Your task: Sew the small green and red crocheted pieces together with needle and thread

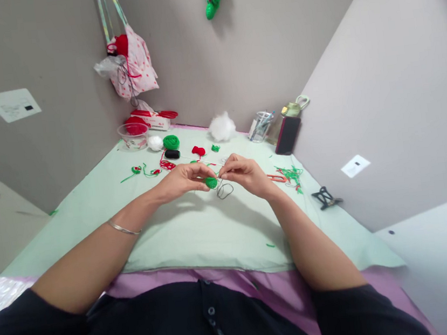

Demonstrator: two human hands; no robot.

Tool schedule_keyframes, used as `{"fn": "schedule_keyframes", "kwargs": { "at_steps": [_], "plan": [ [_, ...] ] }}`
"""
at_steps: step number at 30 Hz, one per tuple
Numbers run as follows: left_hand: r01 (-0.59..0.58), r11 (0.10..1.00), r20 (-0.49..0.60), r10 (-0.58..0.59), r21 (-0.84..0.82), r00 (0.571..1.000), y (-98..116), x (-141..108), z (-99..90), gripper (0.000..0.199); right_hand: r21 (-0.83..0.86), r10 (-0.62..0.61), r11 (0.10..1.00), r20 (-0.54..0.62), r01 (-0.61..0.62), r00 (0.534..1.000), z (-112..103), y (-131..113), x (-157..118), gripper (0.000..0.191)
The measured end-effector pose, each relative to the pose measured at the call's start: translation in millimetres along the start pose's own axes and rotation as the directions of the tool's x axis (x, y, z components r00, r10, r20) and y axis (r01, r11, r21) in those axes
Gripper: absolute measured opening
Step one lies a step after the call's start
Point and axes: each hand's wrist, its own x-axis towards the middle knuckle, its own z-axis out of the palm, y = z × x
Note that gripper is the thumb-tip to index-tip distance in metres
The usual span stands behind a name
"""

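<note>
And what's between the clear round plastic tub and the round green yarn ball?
In the head view, a small round white yarn ball sits between the clear tub and the green ball.

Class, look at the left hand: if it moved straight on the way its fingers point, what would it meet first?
Most likely the right hand, just beyond the green crocheted piece that the left hand holds. A dark thread loops close by, so depth leaves some doubt.

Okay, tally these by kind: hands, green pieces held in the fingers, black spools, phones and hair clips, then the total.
Hands: 2 (left hand, right hand)
Green piece: 1
Black spool: 1
Phone: 1
Hair clip: 1
Total: 6
</note>
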Motion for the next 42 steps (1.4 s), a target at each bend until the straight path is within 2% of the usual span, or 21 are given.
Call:
{"fn": "schedule_keyframes", "kwargs": {
  "at_steps": [4, 9, 23, 32, 38, 42],
  "plan": [
    [-0.003, 1.0, 0.04, 0.003, -0.013, 0.999, 1.4, -0.4, -1.5, 0.031, 0.096, 0.038, 0.995, 0.038, -0.041, 0.999, -1.3, -1.0, 0.7, 0.026],
    [-0.017, 0.999, 0.073, 0.019, -0.037, 0.997, -0.7, -0.6, -2.3, 0.03, 0.143, 0.055, 0.988, 0.049, -0.062, 0.997, -1.2, -1.9, 0.3, 0.024],
    [-0.035, 0.998, 0.064, 0.038, -0.049, 0.997, -1.1, -1.1, 0.8, 0.024, 0.21, 0.153, 0.962, 0.126, -0.177, 0.98, -0.6, -5.2, 0.2, 0.029],
    [-0.005, 0.999, 0.023, 0.006, -0.044, 1.0, -0.7, -0.7, 2.1, 0.025, 0.006, 0.05, 0.999, 0.03, -0.051, 0.998, -4.4, -11.1, -2.1, 0.021],
    [0.003, 1.0, 0.02, -0.003, -0.008, 1.0, -2.7, -0.8, 1.2, 0.022, -0.149, -0.014, 0.989, 0.037, 0.02, 0.999, -3.3, -17.0, -6.9, 0.011],
    [0.019, 1.0, 0.02, -0.019, -0.005, 1.0, -2.0, -1.3, 1.6, 0.022, -0.164, -0.018, 0.986, 0.041, 0.024, 0.999, -3.0, -17.4, -7.6, 0.011]
  ]
}}
